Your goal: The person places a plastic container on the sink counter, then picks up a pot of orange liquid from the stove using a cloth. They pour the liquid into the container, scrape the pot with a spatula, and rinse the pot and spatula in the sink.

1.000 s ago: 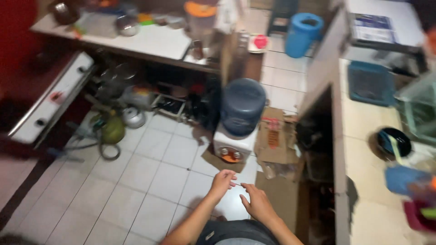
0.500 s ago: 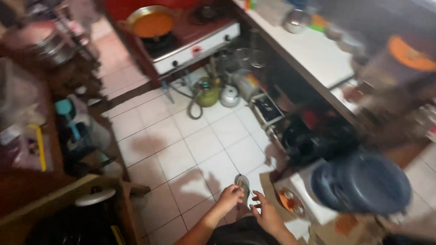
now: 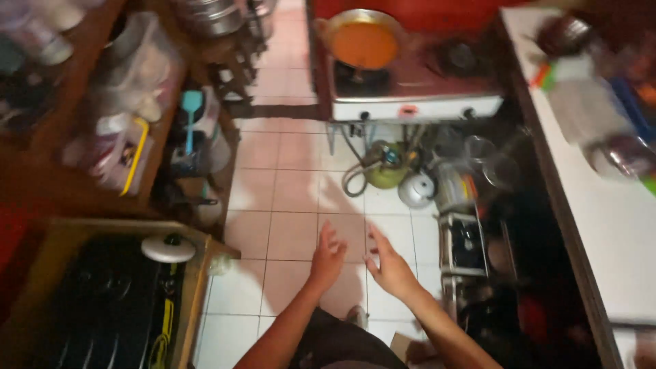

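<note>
My left hand (image 3: 328, 256) and my right hand (image 3: 389, 265) hang side by side over the pale tiled floor (image 3: 287, 198), a small gap between them. Both have their fingers spread and hold nothing. Straight ahead stands a two-burner gas stove (image 3: 413, 96) with a pan of orange sauce (image 3: 363, 44) on its left burner. A green gas cylinder (image 3: 386, 167) with its hose sits on the floor under the stove.
A white counter (image 3: 601, 198) runs down the right side with blurred utensils on it. Below it sit a metal kettle (image 3: 417, 190), pots and dark appliances. Wooden shelves (image 3: 109, 123) with bags and a blue spatula fill the left. A black box with a white lid (image 3: 167, 247) is near left.
The view has swung left from the water dispenser to face the stove. My hands, which were together on a small round object, are now apart and hold nothing.
</note>
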